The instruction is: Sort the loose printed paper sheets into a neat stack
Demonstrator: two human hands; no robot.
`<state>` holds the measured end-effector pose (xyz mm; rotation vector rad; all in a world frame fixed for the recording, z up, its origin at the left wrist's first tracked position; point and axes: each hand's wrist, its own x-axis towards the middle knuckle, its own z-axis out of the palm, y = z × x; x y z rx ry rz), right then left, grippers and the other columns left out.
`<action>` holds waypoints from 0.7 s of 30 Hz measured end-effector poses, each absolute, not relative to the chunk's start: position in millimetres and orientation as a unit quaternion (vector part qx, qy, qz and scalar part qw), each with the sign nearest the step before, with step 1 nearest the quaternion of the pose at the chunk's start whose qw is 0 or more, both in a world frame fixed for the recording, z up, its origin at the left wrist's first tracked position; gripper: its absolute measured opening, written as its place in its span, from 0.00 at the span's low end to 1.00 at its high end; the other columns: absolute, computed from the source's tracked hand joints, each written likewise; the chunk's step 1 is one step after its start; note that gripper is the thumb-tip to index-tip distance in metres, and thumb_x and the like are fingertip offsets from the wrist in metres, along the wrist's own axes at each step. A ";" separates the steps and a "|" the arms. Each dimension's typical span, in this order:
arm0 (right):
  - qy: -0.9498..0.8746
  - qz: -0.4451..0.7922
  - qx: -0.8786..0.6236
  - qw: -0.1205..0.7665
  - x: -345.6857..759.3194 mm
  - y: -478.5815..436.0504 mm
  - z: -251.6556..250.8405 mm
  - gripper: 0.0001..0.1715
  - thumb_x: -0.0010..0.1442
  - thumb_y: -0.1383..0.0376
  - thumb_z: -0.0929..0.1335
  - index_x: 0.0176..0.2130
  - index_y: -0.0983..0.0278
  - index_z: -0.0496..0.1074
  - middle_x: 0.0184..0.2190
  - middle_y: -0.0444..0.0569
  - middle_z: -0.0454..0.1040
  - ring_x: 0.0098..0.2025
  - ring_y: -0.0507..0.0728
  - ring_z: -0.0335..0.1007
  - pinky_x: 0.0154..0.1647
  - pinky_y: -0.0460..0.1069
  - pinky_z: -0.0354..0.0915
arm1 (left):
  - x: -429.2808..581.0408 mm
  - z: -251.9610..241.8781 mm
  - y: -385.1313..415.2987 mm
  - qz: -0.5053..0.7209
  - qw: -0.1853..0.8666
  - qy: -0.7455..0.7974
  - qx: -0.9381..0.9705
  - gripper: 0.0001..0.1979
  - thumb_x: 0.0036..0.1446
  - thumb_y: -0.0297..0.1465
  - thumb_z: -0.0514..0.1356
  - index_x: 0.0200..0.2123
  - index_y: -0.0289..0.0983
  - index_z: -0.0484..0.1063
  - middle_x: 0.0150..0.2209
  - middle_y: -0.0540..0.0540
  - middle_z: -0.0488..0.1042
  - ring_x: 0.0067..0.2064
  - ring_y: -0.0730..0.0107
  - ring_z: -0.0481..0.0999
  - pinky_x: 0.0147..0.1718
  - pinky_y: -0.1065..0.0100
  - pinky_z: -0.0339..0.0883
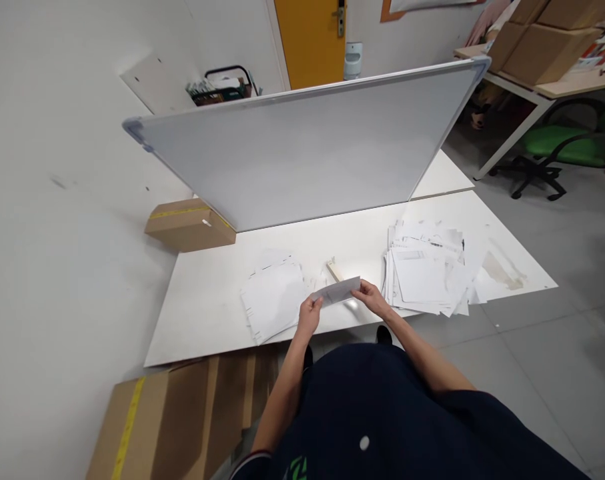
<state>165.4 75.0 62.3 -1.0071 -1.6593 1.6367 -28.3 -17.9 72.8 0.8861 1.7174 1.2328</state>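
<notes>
A folded sheet of paper [336, 292] is stretched between my two hands above the front part of the white table. Its left end is pinched in my left hand [309, 315], and my right hand [371, 296] grips the right end. Just behind the paper lies a narrow cream-coloured stick-like object [334, 271], partly covered by it; its kind is unclear. Left of my hands a stack of white papers [275, 300] lies on the table. To the right sits a larger, untidy pile of papers [425, 270].
A whiteboard [307, 153] stands across the back of the white table [197, 293]. A cardboard box [189, 227] rests at the table's back left. Larger cardboard boxes [182, 413] are on the floor at left. A green chair [562, 143] stands at far right.
</notes>
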 end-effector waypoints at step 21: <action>-0.896 0.092 -0.406 -0.157 155.5 69.2 117.3 0.16 0.53 0.79 0.58 0.38 0.65 0.65 0.33 0.53 0.69 0.35 0.57 0.66 0.30 0.47 0.54 | -31.6 24.6 -33.1 0.376 0.311 0.725 0.486 0.12 0.53 0.33 0.53 0.40 0.40 0.71 0.44 0.44 0.71 0.48 0.63 0.68 0.49 0.60 0.59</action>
